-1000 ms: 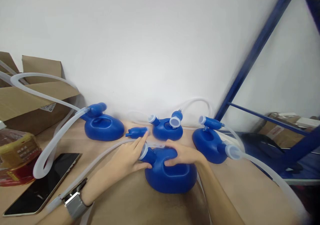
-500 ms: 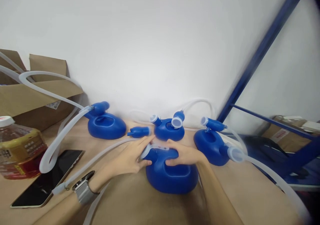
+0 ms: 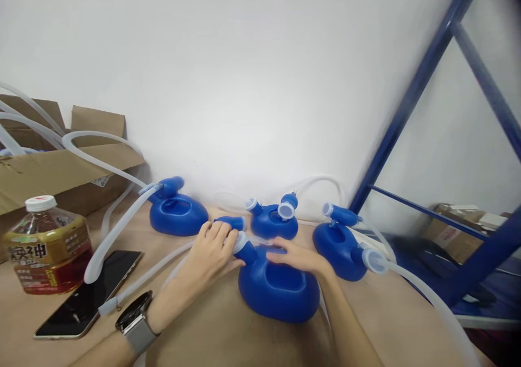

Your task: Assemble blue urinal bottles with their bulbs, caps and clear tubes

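A blue plastic urinal bottle [image 3: 279, 304] stands on the table in front of me, its short neck pointing up and left. My left hand [image 3: 214, 253] is closed around the whitish cap [image 3: 240, 241] at the mouth of that neck. From the right, my right hand [image 3: 296, 256] grips the top of the bottle by the handle, thumb toward the handle opening. Just behind my left fingers lies a loose blue tube-shaped urinal piece [image 3: 232, 222], partly covered by them. A whitish hose [image 3: 146, 276] runs under my left forearm.
More blue urinal bottles stand behind: one at left [image 3: 179, 223], one in the middle [image 3: 268, 228], one at right [image 3: 337, 253]. At left are a drink bottle [image 3: 51, 253], a phone [image 3: 87, 302] and a cardboard box [image 3: 81, 166]. A blue metal frame [image 3: 401, 114] rises at right.
My left hand has shifted its fingers from pinching beside the mouth to curling over the cap. My right hand stays on the bottle. The view has turned slightly, showing more of the drink bottle.
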Motion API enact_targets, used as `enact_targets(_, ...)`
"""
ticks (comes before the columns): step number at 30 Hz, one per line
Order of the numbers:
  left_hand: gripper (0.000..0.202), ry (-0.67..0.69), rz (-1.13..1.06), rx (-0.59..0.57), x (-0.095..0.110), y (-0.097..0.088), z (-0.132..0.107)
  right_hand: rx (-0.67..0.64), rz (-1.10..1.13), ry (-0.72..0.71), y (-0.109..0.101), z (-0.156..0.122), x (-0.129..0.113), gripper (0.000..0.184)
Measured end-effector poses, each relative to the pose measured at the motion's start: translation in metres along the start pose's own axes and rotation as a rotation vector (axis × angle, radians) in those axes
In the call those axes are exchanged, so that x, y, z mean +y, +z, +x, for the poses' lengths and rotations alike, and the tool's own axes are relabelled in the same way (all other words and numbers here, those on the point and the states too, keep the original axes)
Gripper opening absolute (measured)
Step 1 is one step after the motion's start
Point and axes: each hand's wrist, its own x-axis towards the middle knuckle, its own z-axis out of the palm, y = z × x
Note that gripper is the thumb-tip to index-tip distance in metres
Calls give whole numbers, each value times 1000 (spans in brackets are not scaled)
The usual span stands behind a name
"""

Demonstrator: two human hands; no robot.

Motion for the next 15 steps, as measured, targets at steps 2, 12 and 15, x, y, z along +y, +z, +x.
enact_targets(2, 38, -75, 97, -72, 9, -1, -6, 4, 4, 16, 0, 2, 1, 78)
enact_targets(12, 57, -195, 82, -131, 18, 26, -23, 3, -4, 9, 2, 3, -3, 71)
enact_targets(15, 55, -156, 35, -129, 14, 28, -23, 10, -51, -31, 2, 4, -7, 64)
